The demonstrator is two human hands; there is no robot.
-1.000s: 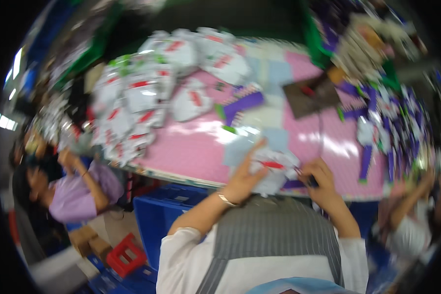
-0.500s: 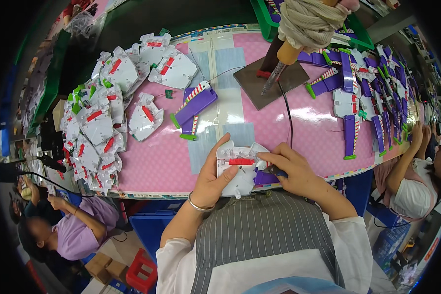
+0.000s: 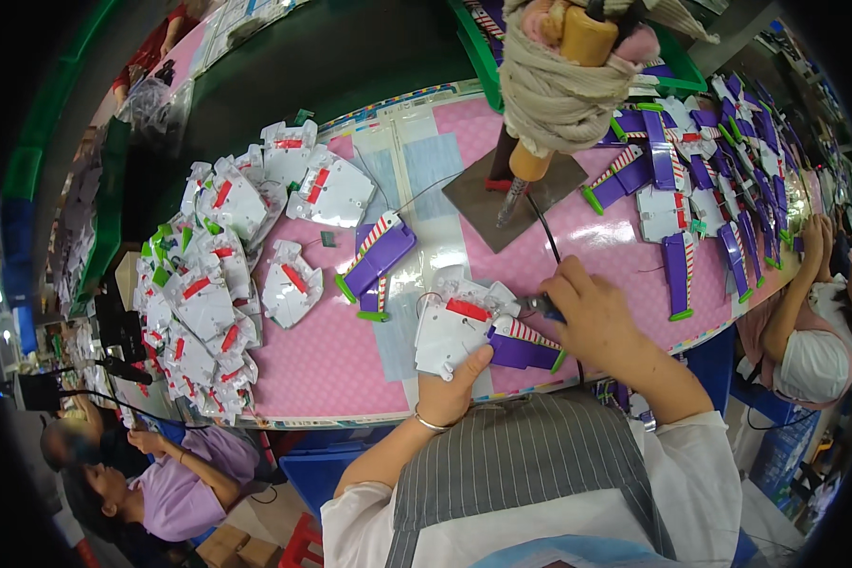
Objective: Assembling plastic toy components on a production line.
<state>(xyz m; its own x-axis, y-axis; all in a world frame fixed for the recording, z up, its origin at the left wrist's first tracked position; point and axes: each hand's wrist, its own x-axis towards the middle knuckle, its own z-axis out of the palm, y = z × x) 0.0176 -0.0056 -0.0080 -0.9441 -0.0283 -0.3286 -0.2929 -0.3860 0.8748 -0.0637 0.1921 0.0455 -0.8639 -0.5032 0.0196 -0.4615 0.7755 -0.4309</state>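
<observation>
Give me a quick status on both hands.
Left hand grips white toy panel. Right hand on purple wing piece, small tool pinched. Nothing blocking.

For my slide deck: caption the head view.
Left hand holds a white toy shell; right hand works beside a purple wing.

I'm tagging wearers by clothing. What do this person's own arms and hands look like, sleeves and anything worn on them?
Both hands, left and right, are bare, no gloves. A thin metal bangle circles the left wrist. White short sleeves cover the upper arms, forearms bare, beside a grey striped apron.
</observation>
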